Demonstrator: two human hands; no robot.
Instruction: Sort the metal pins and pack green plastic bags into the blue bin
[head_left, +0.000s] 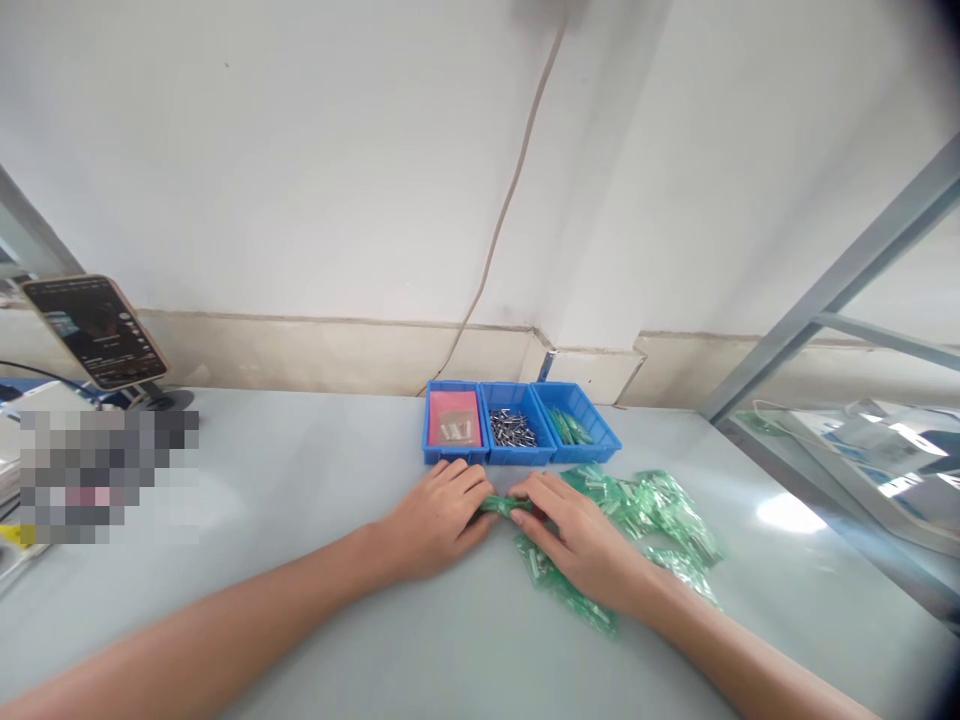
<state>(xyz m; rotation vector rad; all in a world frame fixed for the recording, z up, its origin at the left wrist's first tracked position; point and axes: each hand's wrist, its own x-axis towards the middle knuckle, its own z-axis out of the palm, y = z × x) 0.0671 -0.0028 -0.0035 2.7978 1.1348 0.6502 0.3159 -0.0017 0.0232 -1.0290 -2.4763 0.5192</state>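
Between my two hands, low over the table, is a small green plastic bag point(501, 505), rolled or folded narrow. My left hand point(442, 515) grips its left end, fingers curled over it. On its right end, my right hand point(566, 525) pinches it with thumb and fingers. What lies inside this bag is hidden. More green plastic bags point(660, 505) with small pale pieces in them lie in a loose heap right of my right hand. Another green bag point(577, 600) lies partly under that hand and wrist.
Three blue bins stand beyond my hands: one with a pink sheet and a clear packet point(455, 425), one with small metal pins point(512, 428), one with green packets point(571, 428). A phone on a stand point(97, 335) is at left, metal frame bars point(810, 310) at right.
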